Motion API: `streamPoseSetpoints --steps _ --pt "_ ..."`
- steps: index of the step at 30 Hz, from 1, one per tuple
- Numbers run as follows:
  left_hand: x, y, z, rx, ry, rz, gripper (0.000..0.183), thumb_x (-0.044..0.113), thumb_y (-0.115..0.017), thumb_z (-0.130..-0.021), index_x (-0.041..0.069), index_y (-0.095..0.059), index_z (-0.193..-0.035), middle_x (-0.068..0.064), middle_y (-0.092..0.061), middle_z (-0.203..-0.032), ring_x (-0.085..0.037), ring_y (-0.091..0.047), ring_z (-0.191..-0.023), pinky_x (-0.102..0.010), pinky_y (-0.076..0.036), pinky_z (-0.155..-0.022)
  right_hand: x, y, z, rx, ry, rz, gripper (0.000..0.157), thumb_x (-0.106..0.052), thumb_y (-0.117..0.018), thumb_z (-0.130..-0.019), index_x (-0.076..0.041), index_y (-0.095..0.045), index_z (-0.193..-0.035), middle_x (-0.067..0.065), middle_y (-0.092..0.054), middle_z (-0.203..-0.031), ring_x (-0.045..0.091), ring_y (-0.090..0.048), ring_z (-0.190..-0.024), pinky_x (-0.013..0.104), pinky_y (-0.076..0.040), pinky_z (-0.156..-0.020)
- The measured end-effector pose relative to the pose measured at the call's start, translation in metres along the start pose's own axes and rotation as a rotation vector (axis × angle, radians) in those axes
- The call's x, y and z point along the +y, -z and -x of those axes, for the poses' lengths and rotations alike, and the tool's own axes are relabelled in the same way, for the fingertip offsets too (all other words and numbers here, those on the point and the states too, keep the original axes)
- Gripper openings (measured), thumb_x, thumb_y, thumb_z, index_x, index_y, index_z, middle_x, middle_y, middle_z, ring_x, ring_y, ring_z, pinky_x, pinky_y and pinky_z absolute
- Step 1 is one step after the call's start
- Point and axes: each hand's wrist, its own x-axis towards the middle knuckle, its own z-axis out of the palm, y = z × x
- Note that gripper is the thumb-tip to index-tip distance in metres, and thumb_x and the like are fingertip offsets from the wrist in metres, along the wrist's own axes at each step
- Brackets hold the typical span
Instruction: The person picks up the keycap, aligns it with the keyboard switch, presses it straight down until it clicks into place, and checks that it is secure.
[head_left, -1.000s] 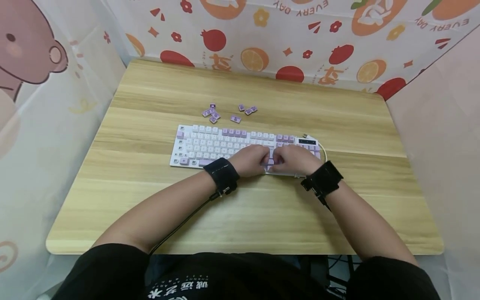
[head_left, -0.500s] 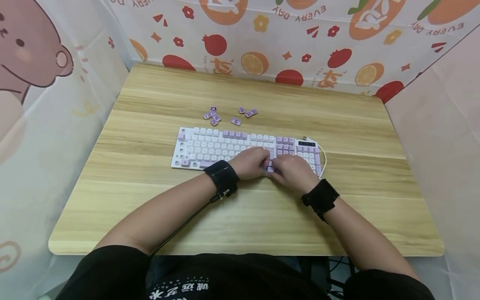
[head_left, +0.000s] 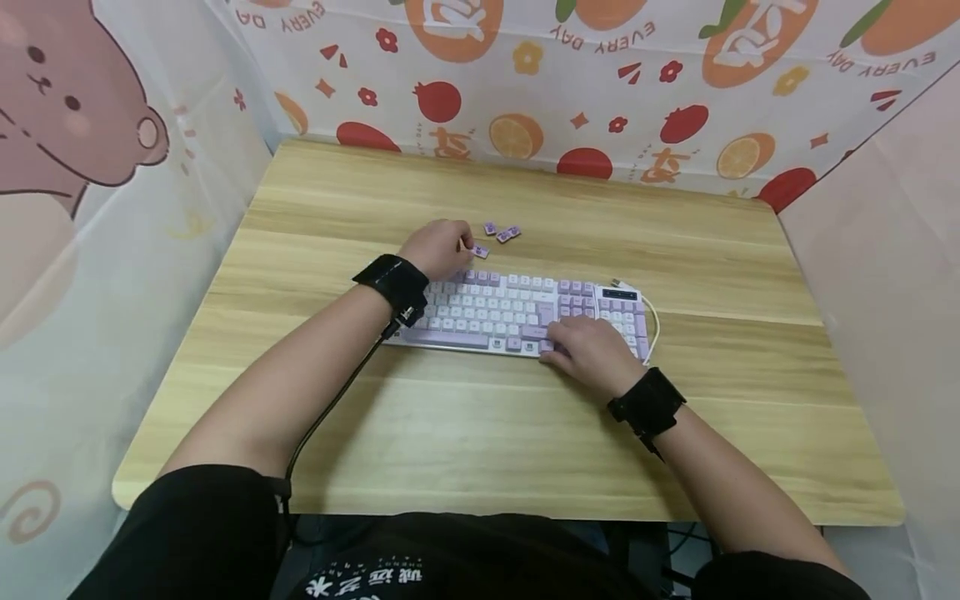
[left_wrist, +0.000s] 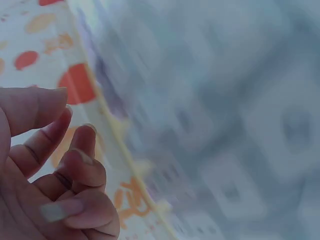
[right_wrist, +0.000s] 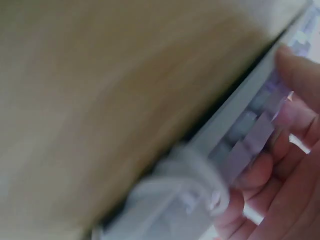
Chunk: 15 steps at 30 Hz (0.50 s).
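Note:
A white and purple keyboard [head_left: 480, 315] lies across the table. My left hand [head_left: 438, 248] is above its back edge, beside the loose purple keycaps. In the left wrist view the fingers of my left hand [left_wrist: 65, 165] are loosely bent, thumb close to the index fingertip, and nothing shows between them. My right hand [head_left: 592, 350] rests on the keyboard's right part, near the front edge. In the right wrist view its thumb [right_wrist: 300, 70] lies at the front frame and its bent fingers rest over the purple keys [right_wrist: 245, 150].
A purple keycap [head_left: 480, 251] lies by my left fingertips, with others [head_left: 507, 234] just behind it. A white cable [head_left: 656, 321] curls around the keyboard's right end. Fruit-printed cloth [head_left: 517, 92] hangs behind the wooden table [head_left: 360, 179].
My left hand has left the keyboard's front right and moved back and left to the loose keycaps, covering the left group. My right hand stays at the keyboard, having shifted slightly forward earlier.

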Motion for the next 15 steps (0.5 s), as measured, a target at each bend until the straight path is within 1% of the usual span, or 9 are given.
streamPoseSetpoints --steps 3,7,10,12,15 --pt "-0.006 0.003 -0.009 -0.046 0.021 -0.055 0.018 0.018 -0.057 -0.089 0.006 -0.060 -0.102 -0.012 -0.060 -0.100 -0.025 -0.050 -0.083 -0.040 -0.043 -0.072 -0.002 0.001 -0.001 -0.011 -0.033 -0.011 0.028 -0.039 -0.066 -0.085 -0.018 -0.051 -0.075 -0.004 -0.051 -0.067 0.015 -0.046 -0.062 0.033 -0.039 -0.052" --pt "-0.004 0.000 -0.023 -0.073 0.051 -0.073 0.023 0.017 -0.056 -0.088 0.005 -0.061 -0.106 -0.014 -0.061 -0.112 -0.026 -0.051 -0.091 -0.044 -0.045 -0.082 -0.004 0.003 -0.001 -0.039 -0.055 0.018 0.027 -0.041 -0.063 -0.087 -0.018 -0.051 -0.077 -0.004 -0.051 -0.069 0.015 -0.047 -0.064 0.033 -0.040 -0.053" --pt "-0.002 -0.003 -0.031 -0.094 0.065 -0.078 0.025 0.020 -0.058 -0.089 0.004 -0.061 -0.108 -0.014 -0.061 -0.114 -0.027 -0.052 -0.091 -0.045 -0.046 -0.084 -0.005 0.005 -0.002 -0.069 -0.107 0.004 0.029 -0.042 -0.063 -0.086 -0.019 -0.049 -0.077 -0.004 -0.051 -0.069 0.016 -0.047 -0.064 0.034 -0.039 -0.052" --pt "-0.001 -0.006 -0.036 -0.124 0.066 -0.088 0.027 0.022 -0.058 -0.089 0.004 -0.060 -0.109 -0.015 -0.061 -0.113 -0.027 -0.052 -0.091 -0.045 -0.046 -0.084 -0.006 0.006 -0.002 -0.092 -0.142 -0.016 0.029 -0.043 -0.064 -0.085 -0.020 -0.049 -0.076 -0.004 -0.051 -0.069 0.016 -0.047 -0.064 0.034 -0.038 -0.051" --pt "-0.005 -0.011 -0.044 -0.168 0.064 -0.096 0.030 0.022 -0.060 -0.087 0.004 -0.059 -0.112 -0.015 -0.062 -0.112 -0.027 -0.052 -0.092 -0.044 -0.046 -0.086 -0.006 0.008 -0.002 -0.111 -0.180 -0.039 0.030 -0.043 -0.066 -0.084 -0.020 -0.049 -0.075 -0.004 -0.052 -0.068 0.016 -0.047 -0.063 0.033 -0.037 -0.050"
